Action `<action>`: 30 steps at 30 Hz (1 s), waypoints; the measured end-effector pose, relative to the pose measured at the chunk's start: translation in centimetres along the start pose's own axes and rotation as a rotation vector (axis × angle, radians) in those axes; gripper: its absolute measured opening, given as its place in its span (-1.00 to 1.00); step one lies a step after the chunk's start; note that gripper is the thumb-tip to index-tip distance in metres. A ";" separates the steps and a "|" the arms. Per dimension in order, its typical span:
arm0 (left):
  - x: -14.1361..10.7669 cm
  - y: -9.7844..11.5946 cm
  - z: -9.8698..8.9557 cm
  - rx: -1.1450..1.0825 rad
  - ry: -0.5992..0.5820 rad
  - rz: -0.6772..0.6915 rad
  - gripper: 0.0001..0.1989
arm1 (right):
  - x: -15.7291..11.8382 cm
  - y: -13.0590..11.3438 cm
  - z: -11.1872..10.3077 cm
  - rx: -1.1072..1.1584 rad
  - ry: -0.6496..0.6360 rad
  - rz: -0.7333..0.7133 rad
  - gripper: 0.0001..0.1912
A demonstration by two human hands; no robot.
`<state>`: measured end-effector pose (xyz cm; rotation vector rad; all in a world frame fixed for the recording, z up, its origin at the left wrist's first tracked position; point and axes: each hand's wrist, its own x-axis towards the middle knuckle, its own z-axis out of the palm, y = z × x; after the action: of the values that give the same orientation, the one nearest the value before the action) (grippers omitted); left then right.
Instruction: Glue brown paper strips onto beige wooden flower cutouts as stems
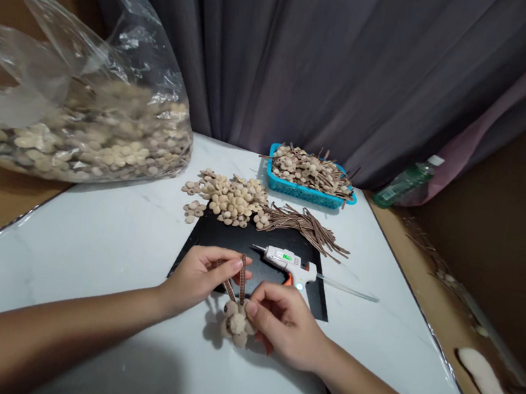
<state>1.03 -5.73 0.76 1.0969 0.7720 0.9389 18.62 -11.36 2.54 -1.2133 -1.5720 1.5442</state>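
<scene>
A beige fabric flower (236, 325) with rounded petals hangs above the front of the table. My right hand (283, 321) pinches its right side between thumb and fingers. A brown checked ribbon (242, 281) rises from the flower in two strands. My left hand (205, 276) is closed on the ribbon, thumb against fingers. Just behind my hands lies a white glue gun (286, 261) with an orange trigger, its nozzle to the left and a clear glue stick (347, 288) out of its back. It rests on a black mat (220, 236).
Behind the mat are a pile of fabric flowers (231, 199) and a bundle of brown ribbons (307, 226). A blue basket (309, 193) holds flowers with ribbons. A clear plastic bag (123, 122) full of flowers stands left. A green bottle (406, 181) lies beyond the table's right edge.
</scene>
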 end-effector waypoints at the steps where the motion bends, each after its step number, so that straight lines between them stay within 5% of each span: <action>1: 0.0 0.0 0.0 -0.014 0.009 -0.009 -0.82 | 0.0 0.0 0.0 -0.016 -0.001 -0.005 -0.73; 12: 1.7 0.4 -0.8 -0.103 0.214 0.027 -0.84 | 0.1 -0.8 -0.7 -0.036 -0.030 0.041 -0.74; 16: 3.0 0.8 -1.9 -0.139 0.358 0.109 -0.74 | 2.6 -2.9 -4.3 0.046 0.273 -0.061 -0.69; 18: 3.3 0.8 -2.3 -0.108 0.370 0.123 -0.73 | 5.4 -4.7 -7.2 0.029 0.497 -0.195 -0.69; 21: 3.4 0.7 -2.6 -0.072 0.340 0.117 -0.76 | 10.7 -7.5 -11.9 0.038 0.666 -0.273 -0.71; 26: 3.2 0.5 -2.7 0.004 0.308 0.123 -0.76 | 15.9 -7.8 -16.0 -0.036 0.731 -0.189 -0.69; 30: 3.1 0.6 -2.7 0.029 0.264 0.150 -0.81 | 13.9 -5.2 -14.2 -0.152 0.607 -0.132 -0.81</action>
<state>-0.25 -1.79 0.38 1.0793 0.9301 1.2197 25.07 7.67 7.05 -1.4538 -1.3360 0.8647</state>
